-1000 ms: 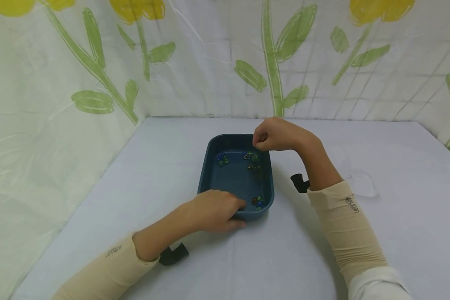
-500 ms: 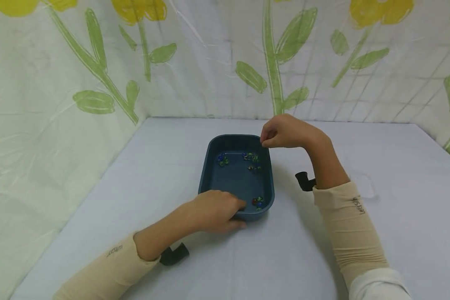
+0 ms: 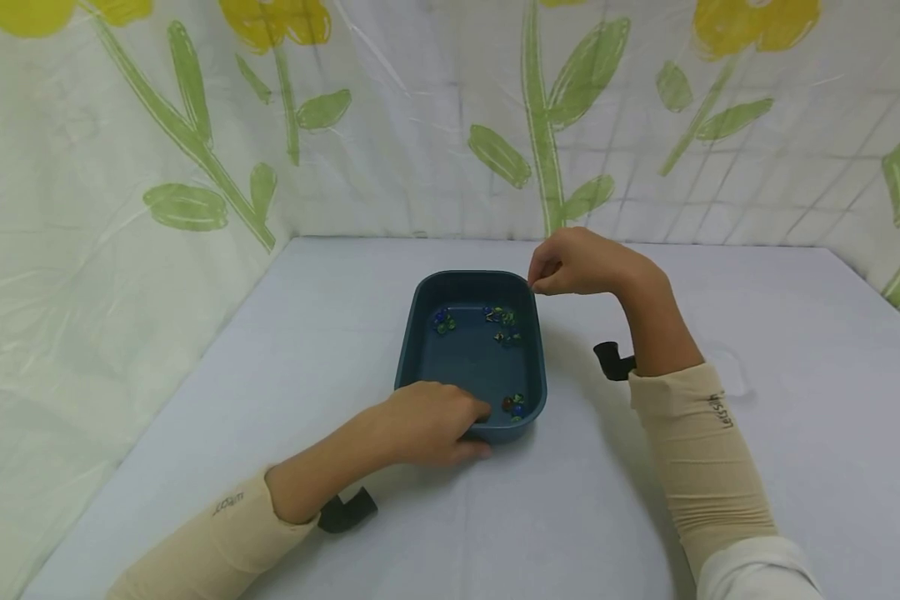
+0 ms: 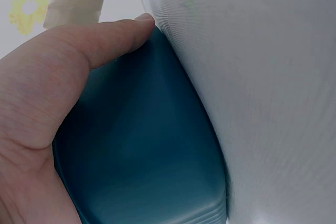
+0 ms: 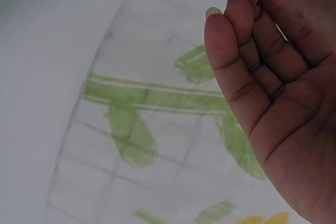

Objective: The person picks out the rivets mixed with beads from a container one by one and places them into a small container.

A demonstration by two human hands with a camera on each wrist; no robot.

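Note:
A dark blue rectangular tray (image 3: pixel 450 360) stands on the table, its long side running away from me. My left hand (image 3: pixel 426 423) grips its near wall at the left, fingers inside and thumb outside; the left wrist view shows the thumb along the outer wall (image 4: pixel 152 135). Several small glass marbles (image 3: pixel 444 321) lie in the far left, more marbles (image 3: pixel 501 321) at the far right, and a group (image 3: pixel 515 406) in the near right corner. My right hand (image 3: pixel 581 262) hovers at the far right rim, fingers curled, thumb against index; I cannot tell whether anything is between them.
A clear plastic piece (image 3: pixel 731 371) lies on the table (image 3: pixel 817 433) to the right, partly behind my right forearm. Black wrist mounts (image 3: pixel 348 510) stick out from both sleeves. A flower-patterned curtain (image 3: pixel 390 150) hangs behind the table.
My right hand has moved right, from over the tray's far right part to its rim. My left hand, the tray and the marbles stay where they were.

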